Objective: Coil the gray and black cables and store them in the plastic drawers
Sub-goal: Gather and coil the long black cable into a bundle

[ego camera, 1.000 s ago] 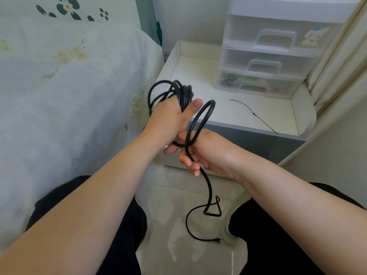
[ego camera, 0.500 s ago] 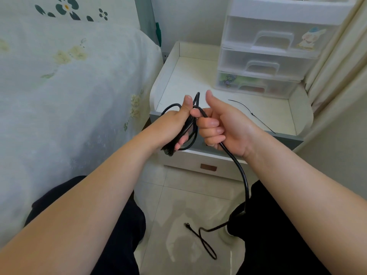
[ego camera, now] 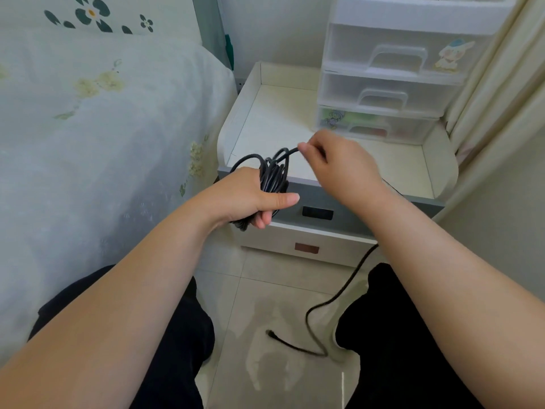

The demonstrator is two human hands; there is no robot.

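Gripping a bundle of black cable (ego camera: 272, 175), the left hand (ego camera: 250, 196) sits in front of the desk (ego camera: 392, 163) edge, its fingers (ego camera: 261, 221) curled shut around the loops and the thumb laid flat across them, pointing right. The coils stand up above the fist and poke out below it. Just to the right and a little higher, the right hand (ego camera: 339, 163) pinches one strand of the same cable between thumb and fingertip, with the other fingers folded in; that strand runs leftward straight into the top of the bundle. The hand is slightly blurred.

From behind the right forearm the loose cable drops past the desk front to the tiled floor (ego camera: 265, 320), where it bends into an open loop between the person's black-clad knees, and its plug end (ego camera: 269, 332) lies free on the tiles.

On the back right of the desk stand the plastic drawers (ego camera: 392, 75), three stacked and all closed, with cartoon stickers on the top and bottom fronts. The bottom drawer holds coloured items too blurred to tell. A bed (ego camera: 103, 128) with a pale floral cover fills the left side, and a cream curtain (ego camera: 486, 93) hangs to the right of the drawers.
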